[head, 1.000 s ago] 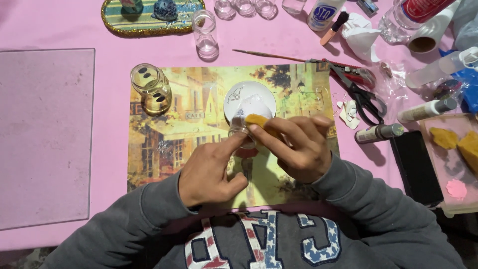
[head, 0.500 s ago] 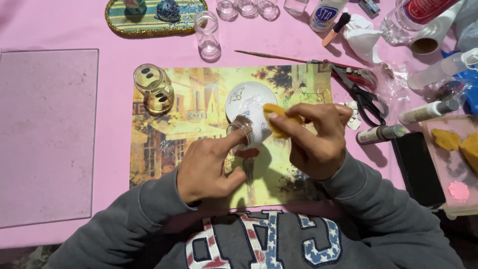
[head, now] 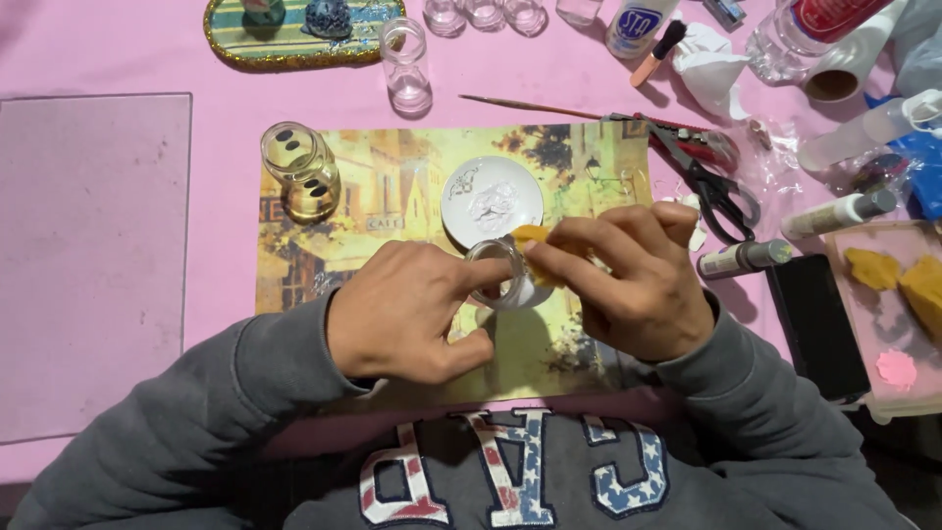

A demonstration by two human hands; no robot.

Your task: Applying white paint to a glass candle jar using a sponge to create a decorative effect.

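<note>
Our left hand (head: 407, 314) grips a small clear glass jar (head: 498, 273) over the printed placemat (head: 392, 196); our right hand (head: 628, 280) pinches a yellow sponge (head: 531, 237) against its rim, just below the white dish (head: 492, 200).

1 head view, looking steeply down, close over table (head: 118, 59).

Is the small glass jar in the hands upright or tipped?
Tipped. The jar lies sideways in the left hand, its round mouth facing the camera; the right hand presses a yellow sponge against it.
</note>
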